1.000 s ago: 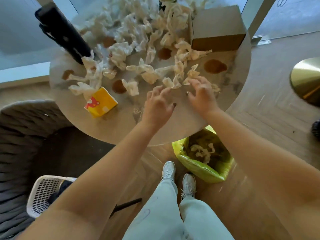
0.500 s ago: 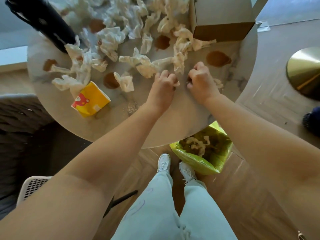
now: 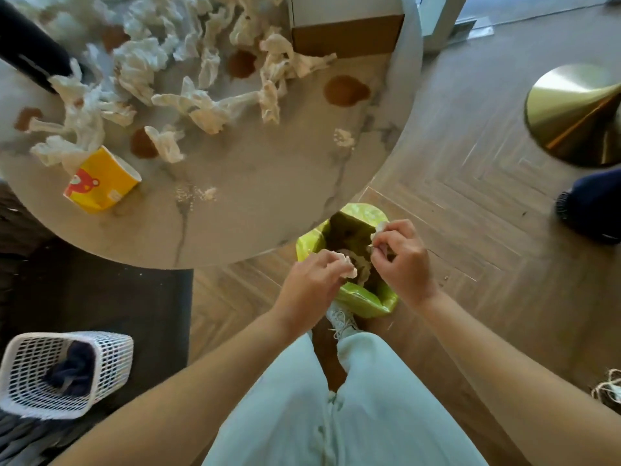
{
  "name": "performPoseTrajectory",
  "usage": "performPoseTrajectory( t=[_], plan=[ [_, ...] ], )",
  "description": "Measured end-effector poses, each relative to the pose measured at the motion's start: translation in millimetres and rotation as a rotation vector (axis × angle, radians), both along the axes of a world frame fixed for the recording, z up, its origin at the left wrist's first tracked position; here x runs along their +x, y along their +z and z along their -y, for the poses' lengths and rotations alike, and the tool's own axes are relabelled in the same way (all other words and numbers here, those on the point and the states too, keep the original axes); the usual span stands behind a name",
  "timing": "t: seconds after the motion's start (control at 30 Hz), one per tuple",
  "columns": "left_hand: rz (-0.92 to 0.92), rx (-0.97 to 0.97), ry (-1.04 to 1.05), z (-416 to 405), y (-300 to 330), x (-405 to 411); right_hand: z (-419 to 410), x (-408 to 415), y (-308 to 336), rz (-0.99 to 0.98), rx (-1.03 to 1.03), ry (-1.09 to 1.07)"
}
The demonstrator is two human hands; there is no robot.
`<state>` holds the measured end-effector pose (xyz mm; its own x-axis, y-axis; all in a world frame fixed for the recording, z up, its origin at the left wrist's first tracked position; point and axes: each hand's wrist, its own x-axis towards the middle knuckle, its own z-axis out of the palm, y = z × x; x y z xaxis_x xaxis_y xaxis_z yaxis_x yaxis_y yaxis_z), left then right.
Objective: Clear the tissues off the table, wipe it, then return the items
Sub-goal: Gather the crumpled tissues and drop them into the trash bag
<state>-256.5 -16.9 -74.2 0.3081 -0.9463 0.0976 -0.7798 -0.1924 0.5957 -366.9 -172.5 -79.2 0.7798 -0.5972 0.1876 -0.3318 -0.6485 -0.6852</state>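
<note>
Big round table (image 3: 255, 210) up top, marble look, and it's buried on the far side under crumpled tissues (image 3: 201, 109), with brown spills (image 3: 346, 90) showing between them. A cardboard box (image 3: 346, 35) sits at the far edge, a yellow pack (image 3: 100, 185) nearer the left, one stray scrap (image 3: 343, 137) alone by the right rim. Down on the floor, tucked just under the table's edge, there's the green-lined bin (image 3: 366, 299), and both hands are right over its mouth. Those tissues look feather-light, soft, limp, some probably damp from the spills, so they'd bunch up anywhere you pinch them and may tear or cling if wet; scooping a wad from the middle seems the easy way. Left hand (image 3: 312, 280): fingers curled round a small white wad (image 3: 349, 269), held at the fingertips over the bin. Right hand (image 3: 403, 260): fingers bent in, pinching bits of tissue at thumb and forefinger, a white bit (image 3: 381, 227) poking out at the top. Neither has let go yet, by the look of it.
</note>
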Motion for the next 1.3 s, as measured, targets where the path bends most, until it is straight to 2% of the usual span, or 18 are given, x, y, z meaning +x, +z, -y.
performPoseTrajectory(
  t=[0.27,0.37,0.6,0.7,0.8,0.93,1.03,1.17,1.3],
  plan=[
    [-0.205,0.447,0.128,50,-60,-6,26,-37,-75,-0.473,0.324,-0.181],
    [-0.223,0.512,0.103,49,-64,-7,31,-42,-84,-0.562,0.409,-0.154],
    [-0.248,0.423,0.139,34,-38,-6,28,-43,-62,-0.53,0.428,-0.17],
    [-0.248,0.324,0.164,31,-19,-7,29,-34,-45,-0.487,0.43,-0.175],
    [-0.204,0.165,0.174,36,7,-3,31,-12,-16,-0.312,0.334,-0.122],
    [-0.179,0.029,0.175,49,39,20,32,33,23,-0.036,0.109,-0.14],
    [-0.141,-0.058,0.282,56,54,53,37,74,45,0.083,0.032,-0.092],
    [-0.019,-0.073,0.437,54,61,112,44,131,57,0.096,0.003,-0.008],
    [0.1,0.049,0.461,55,68,170,48,182,56,-0.012,-0.037,0.092]
  ],
)
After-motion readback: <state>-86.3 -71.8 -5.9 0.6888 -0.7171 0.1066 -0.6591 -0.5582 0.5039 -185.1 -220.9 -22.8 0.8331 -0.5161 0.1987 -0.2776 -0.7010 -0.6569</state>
